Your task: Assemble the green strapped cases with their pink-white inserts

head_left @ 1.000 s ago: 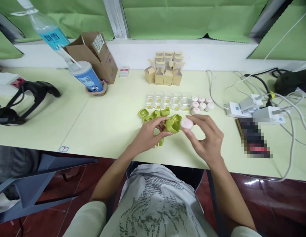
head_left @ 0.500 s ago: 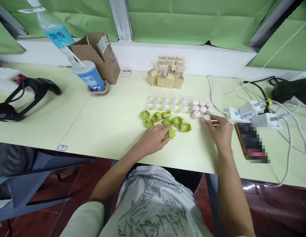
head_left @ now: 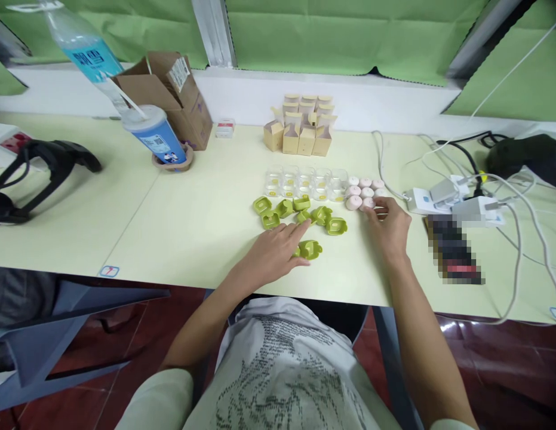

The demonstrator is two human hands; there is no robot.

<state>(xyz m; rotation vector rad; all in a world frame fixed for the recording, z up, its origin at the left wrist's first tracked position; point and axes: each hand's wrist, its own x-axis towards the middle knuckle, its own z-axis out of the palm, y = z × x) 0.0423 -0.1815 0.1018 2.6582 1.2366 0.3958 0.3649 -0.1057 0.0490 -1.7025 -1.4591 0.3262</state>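
Observation:
My left hand [head_left: 274, 254] lies palm-down over the table, fingers stretched out and thumb apart. A green flower-edged cup [head_left: 311, 249] rests between its thumb and index finger; whether they touch it I cannot tell. Several similar small green cups [head_left: 337, 226] lie loosely just beyond the fingertips. My right hand [head_left: 389, 228] pinches a small pale pink cylinder [head_left: 368, 203] at the near edge of a tight group of matching pink cylinders [head_left: 353, 202]. Left of that group stand clear plastic cups [head_left: 305, 184] in two rows with yellow spots at the bottom.
Small open cardboard boxes [head_left: 307, 134] stand at the back. A phone [head_left: 454, 251] and power strips [head_left: 427, 200] with cables lie right. At left are a blue drink cup [head_left: 159, 137], a large bottle [head_left: 92, 57], a carton [head_left: 188, 107] and a black headset [head_left: 49, 167].
My right hand has moved the pink cylinder slightly left and away from me, against the group. The green cup by my left hand now lies turned, nearer the table edge.

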